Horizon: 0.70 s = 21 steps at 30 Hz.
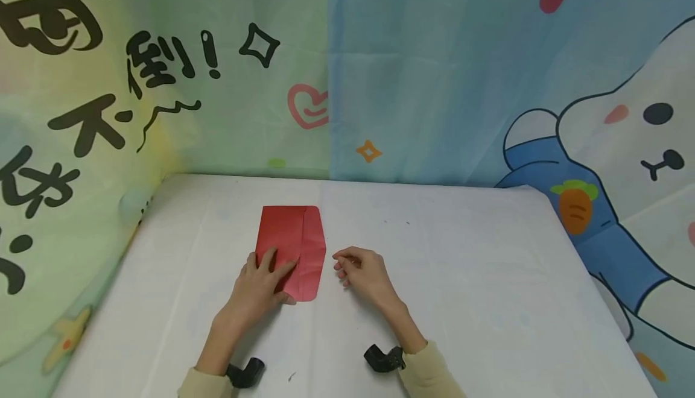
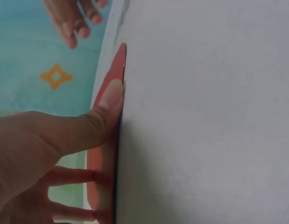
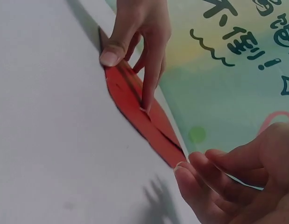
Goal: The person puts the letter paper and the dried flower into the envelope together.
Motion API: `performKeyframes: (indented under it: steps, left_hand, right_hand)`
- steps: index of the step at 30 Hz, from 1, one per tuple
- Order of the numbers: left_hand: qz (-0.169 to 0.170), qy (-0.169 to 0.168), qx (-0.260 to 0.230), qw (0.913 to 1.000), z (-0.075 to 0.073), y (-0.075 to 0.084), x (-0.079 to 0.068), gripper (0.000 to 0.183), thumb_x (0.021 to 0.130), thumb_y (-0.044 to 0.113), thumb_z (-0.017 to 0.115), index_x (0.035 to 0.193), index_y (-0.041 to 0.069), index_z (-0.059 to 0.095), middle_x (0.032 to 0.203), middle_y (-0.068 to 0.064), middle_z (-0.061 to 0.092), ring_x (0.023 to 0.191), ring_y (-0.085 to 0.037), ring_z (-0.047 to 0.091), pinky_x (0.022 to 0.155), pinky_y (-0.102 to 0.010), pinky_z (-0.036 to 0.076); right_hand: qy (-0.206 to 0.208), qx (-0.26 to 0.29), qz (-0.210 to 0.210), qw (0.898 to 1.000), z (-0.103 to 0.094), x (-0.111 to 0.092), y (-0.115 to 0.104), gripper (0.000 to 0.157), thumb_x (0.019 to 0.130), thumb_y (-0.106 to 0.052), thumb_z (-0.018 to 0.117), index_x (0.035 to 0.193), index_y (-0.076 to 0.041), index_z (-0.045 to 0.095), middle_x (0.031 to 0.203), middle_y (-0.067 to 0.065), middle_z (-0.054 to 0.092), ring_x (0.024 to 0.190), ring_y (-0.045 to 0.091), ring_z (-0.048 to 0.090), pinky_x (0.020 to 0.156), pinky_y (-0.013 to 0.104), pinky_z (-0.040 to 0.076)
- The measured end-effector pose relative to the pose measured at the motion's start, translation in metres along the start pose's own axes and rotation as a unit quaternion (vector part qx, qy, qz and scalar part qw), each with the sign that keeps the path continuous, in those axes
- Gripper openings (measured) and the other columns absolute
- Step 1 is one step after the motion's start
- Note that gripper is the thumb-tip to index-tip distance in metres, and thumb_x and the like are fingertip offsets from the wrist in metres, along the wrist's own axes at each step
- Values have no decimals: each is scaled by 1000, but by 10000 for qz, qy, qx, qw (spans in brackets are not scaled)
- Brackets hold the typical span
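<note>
A red paper envelope point(image 1: 279, 229) lies flat on the white tabletop, its narrow flap point(image 1: 312, 253) folded along the right side. On its lower left part rests my left hand point(image 1: 255, 289), fingers spread. One fingertip touches the flap's edge, and the thumb point(image 2: 100, 119) lies at the near rim in the left wrist view. Just right of the envelope, apart from it in the head view, my right hand point(image 1: 366, 274) hovers with loosely bent fingers. Nothing shows between those fingers in the right wrist view, where the envelope point(image 3: 128, 100) lies beyond them.
The white table point(image 1: 488, 277) extends around both hands, with small dark marks on it. Printed cloth point(image 1: 423, 84) hangs behind and at the sides. Black wrist mounts point(image 1: 247, 374) sit on both wrists near the sleeve cuffs.
</note>
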<state>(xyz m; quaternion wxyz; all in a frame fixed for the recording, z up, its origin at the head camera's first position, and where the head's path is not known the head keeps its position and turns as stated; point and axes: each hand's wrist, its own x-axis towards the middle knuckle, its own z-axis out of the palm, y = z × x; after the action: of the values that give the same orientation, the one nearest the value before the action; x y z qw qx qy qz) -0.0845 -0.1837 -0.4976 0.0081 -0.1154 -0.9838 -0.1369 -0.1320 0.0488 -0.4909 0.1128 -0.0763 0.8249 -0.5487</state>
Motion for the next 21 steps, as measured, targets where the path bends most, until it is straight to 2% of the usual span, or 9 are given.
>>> performKeyframes:
  steps: [7,12,16,21]
  left_hand:
    - [22,-167,-72,9998,-4,-5,4,72,73,38,83,137,20,56,144,-24,40,127,-51,36,100,-60,43]
    - [-24,96,-128,9999,1,-5,7,61,77,38,80,133,20,60,137,-23,44,126,-48,38,99,-61,42]
    - [-84,448,-279,9986,4,-5,10,50,83,40,75,128,20,64,133,-19,50,124,-42,42,99,-60,42]
    - [-145,809,-222,9964,-1,-3,11,40,87,33,72,123,16,67,128,-15,59,119,-37,51,100,-58,43]
  right_hand:
    - [227,-267,-105,9993,-8,-6,11,15,95,-8,61,105,-2,71,82,11,71,63,24,67,56,30,57]
    - [468,-495,-447,9967,-20,-13,16,14,95,-11,61,103,-5,71,84,10,73,68,24,68,57,24,55]
    - [829,-988,-1084,9857,-32,-18,17,12,94,-14,64,102,-10,73,88,3,75,78,17,69,65,22,55]
    - [1104,-1484,-1747,9671,-46,-23,18,15,93,-16,66,107,-13,71,103,-1,73,95,16,69,79,33,57]
